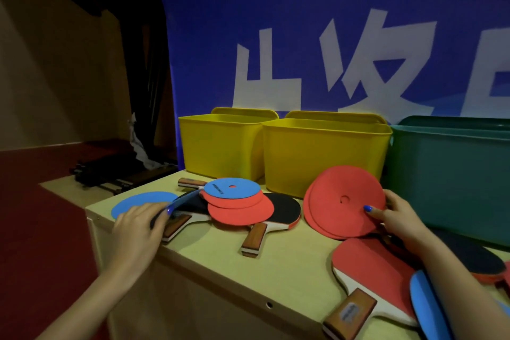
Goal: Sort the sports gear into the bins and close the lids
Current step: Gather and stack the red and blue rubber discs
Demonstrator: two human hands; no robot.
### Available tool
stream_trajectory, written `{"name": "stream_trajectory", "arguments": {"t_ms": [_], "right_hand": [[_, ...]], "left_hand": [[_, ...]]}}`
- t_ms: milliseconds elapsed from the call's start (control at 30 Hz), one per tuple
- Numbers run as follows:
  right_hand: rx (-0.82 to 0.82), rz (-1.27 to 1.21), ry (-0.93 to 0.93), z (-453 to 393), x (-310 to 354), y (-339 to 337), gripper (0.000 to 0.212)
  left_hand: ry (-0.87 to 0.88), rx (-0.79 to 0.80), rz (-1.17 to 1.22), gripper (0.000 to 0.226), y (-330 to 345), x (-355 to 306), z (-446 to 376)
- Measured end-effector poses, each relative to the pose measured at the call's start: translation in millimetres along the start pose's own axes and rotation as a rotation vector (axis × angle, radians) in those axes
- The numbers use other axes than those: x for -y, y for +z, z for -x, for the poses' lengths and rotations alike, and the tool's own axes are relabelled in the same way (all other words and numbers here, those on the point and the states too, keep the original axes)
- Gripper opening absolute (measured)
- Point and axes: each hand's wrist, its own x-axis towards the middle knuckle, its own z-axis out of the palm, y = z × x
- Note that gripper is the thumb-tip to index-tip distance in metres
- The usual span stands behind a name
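Nearest, at the right front of the table [220, 262], a red-faced paddle [369, 265] lies flat with its wooden handle pointing toward the camera and a little left; a blue disc [427, 309] overlaps its right edge, and a dark-faced paddle [480, 257] lies just behind, partly under the right forearm. The right hand [397, 215] reaches in from the lower right, thumb on the front and fingers curled behind the rim of a stack of red discs [342, 201], which it holds tilted up on edge, face toward the camera, a small hole at the centre. The left hand [138, 229] comes from the lower left, palm down, its fingers pinching the edge of a blue disc [182, 200] and bending it up; another blue disc [138, 201] lies flat beside it. In the middle, two paddles lie with handles toward the camera; a black-faced paddle [281, 210] carries red discs [240, 210] topped by a small blue one [231, 188]. Behind stand two open yellow bins [220, 146] [323, 157] side by side, a green bin [452, 174] to their right, and a blue banner [303, 36] at the back.
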Motion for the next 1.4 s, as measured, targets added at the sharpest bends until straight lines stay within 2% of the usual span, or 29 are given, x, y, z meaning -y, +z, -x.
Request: {"name": "stream_trajectory", "arguments": {"t_ms": [67, 333, 500, 600, 667, 767, 867, 933, 1033, 1200, 1267, 1367, 1400], "right_hand": [[-0.001, -0.009, 0.006, 0.9, 0.2, 1.2, 0.03], [0.01, -0.031, 0.016, 0.6, 2.0, -0.1, 0.028], [-0.01, -0.022, 0.028, -5.8, -4.7, 0.2, 0.026], [-0.026, -0.071, 0.037, -9.3, -6.4, 2.2, 0.016], [-0.045, -0.153, 0.054, -11.0, -2.1, 2.8, 0.011], [-0.062, -0.222, 0.11, -12.4, 1.0, 2.7, 0.036], [-0.068, -0.241, 0.121, -13.2, -0.3, 1.4, 0.046], [-0.055, -0.276, 0.124, -12.1, 2.5, 1.8, 0.045], [-0.038, -0.251, 0.144, -10.8, 5.7, 0.0, 0.053], [-0.011, -0.19, 0.148, -9.8, 5.2, 0.2, 0.069], [0.01, -0.231, 0.145, -6.9, 7.1, 1.6, 0.059], [0.024, -0.206, 0.092, -6.9, 2.8, 0.5, 0.026], [0.025, -0.154, 0.074, -7.7, 0.4, -0.4, 0.026]], "left_hand": [[-0.03, -0.086, 0.137, 0.015, 1.8, -20.8, -11.9], [0.049, -0.17, 0.435, 0.017, 34.1, -117.2, -38.1], [0.063, -0.161, 0.673, 0.015, 70.4, -188.9, -53.2], [0.029, -0.135, 0.853, 0.009, 99.8, -222.5, -64.4], [-0.084, -0.034, 1.03, 0.013, 123.9, -237.2, -72.3], [-0.403, 0.105, 1.277, 0.02, 159.6, -237.5, -79.0], [-0.697, 0.175, 1.582, 0.018, 167.7, -230.2, -82.4], [-0.749, 0.232, 1.702, 0.017, 162.6, -227.0, -82.9], [-0.707, 0.332, 1.716, 0.018, 156.6, -230.8, -74.1], [-0.68, 0.423, 1.538, 0.017, 166.0, -238.2, -54.9], [-0.65, 0.428, 1.429, 0.018, 172.2, -239.1, -50.1], [-0.655, 0.472, 1.357, 0.015, 176.5, -242.0, -46.0], [-0.634, 0.508, 1.324, 0.014, 176.8, -243.5, -45.4]]}}
